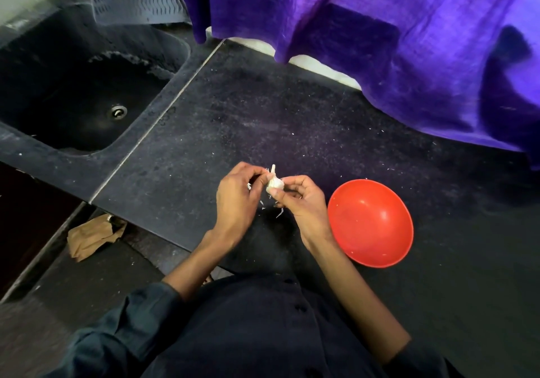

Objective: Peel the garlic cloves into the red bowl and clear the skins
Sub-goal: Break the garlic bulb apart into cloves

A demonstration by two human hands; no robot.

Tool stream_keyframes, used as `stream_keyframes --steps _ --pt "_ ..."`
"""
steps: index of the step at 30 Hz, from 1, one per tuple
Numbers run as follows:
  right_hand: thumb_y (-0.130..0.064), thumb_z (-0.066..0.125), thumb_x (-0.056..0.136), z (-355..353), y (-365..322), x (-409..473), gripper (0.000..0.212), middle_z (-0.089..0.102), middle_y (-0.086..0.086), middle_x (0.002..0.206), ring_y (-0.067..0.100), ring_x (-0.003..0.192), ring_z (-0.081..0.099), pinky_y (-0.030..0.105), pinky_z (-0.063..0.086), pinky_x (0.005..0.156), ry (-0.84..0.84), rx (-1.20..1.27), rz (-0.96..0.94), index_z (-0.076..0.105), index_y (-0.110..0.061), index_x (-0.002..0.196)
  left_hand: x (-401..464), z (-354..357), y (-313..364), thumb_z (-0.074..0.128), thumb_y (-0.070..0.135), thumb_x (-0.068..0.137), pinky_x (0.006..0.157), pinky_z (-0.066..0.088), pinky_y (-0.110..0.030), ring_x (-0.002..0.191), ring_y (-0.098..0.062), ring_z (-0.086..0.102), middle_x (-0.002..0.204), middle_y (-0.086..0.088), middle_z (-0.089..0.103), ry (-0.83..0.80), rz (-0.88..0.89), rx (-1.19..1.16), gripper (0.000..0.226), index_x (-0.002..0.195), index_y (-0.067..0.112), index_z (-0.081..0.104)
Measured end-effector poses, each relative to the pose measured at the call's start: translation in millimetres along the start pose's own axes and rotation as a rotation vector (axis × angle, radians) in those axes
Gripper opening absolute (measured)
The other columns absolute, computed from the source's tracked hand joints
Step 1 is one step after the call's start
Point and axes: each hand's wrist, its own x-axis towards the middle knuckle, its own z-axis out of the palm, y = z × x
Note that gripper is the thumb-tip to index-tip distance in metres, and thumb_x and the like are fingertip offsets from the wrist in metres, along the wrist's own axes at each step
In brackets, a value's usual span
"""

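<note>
Garlic (274,183) front and centre, a small whitish bulb with papery skin, its thin stalk poking up and away from the person, held in the air just above the dark speckled counter (263,109). Both hands are on it: the right hand (304,202) has its fingers curled under and round the bulb's right side, thumb pressed against the near face, while the left hand (238,199) closes in from the left, fingertips pinching at the bulb's upper left edge where the skin frays. Pale streaks run down the bulb, and loose white shreds stick out near the stalk. Below the hands, a few thin skin flakes (279,213) show pale against the counter; whether they are lying there or in mid-air, I cannot tell. Tiny white specks are scattered widely over the stone.

Just to the right of the right wrist sits the red bowl (371,223), round and glossy, with only a few pale crumbs visible inside. Off to the left, a dark sink (87,91) with a metal drain is set into the same counter. A purple cloth (394,41) hangs across the far edge. Down on the floor at left lies a crumpled brown paper bag (93,236).
</note>
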Motion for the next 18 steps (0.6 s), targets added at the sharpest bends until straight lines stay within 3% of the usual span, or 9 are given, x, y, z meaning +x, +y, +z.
stream_keyframes --steps 4,12,14,18 --pt "-0.003 0.068 0.084 1.7 -0.3 -1.3 0.019 0.069 0.014 0.093 0.023 0.081 0.067 0.034 0.057 0.076 -0.068 0.185 0.099 0.058 -0.002 0.1 -0.9 -0.3 0.2 0.064 0.016 0.092 0.066 0.049 -0.025 0.073 -0.006 0.056 0.092 0.002 0.062 0.023 0.132 0.091 0.009 0.093 0.008 0.069" --pt "-0.008 0.063 0.076 4.0 -6.6 -0.7 0.027 0.068 0.019 0.096 0.026 0.084 0.068 0.034 0.058 0.08 -0.128 0.482 0.263 0.058 0.002 0.101 -2.9 0.7 0.2 0.052 0.019 0.096 0.071 0.04 -0.007 0.08 0.0 0.05 0.096 0.012 0.053 0.032 0.184 0.066 0.016 0.094 0.008 0.064" --pt "-0.008 0.062 0.077 4.2 -8.4 -0.3 0.028 0.069 0.018 0.094 0.025 0.083 0.069 0.034 0.059 0.079 -0.131 0.517 0.278 0.058 0.003 0.102 -3.9 0.8 2.6 0.059 0.012 0.095 0.072 0.046 -0.014 0.078 -0.004 0.056 0.092 0.007 0.062 0.052 0.07 -0.093 0.008 0.09 0.013 0.065" --pt "-0.006 0.059 0.079 5.3 -9.3 -0.5 0.016 0.072 0.017 0.09 0.027 0.083 0.07 0.036 0.059 0.081 -0.119 0.526 0.274 0.059 -0.002 0.094 -3.6 2.3 5.2 0.061 0.015 0.094 0.072 0.056 -0.036 0.077 -0.013 0.066 0.082 0.002 0.07 0.027 -0.283 -0.436 0.013 0.085 0.023 0.067"
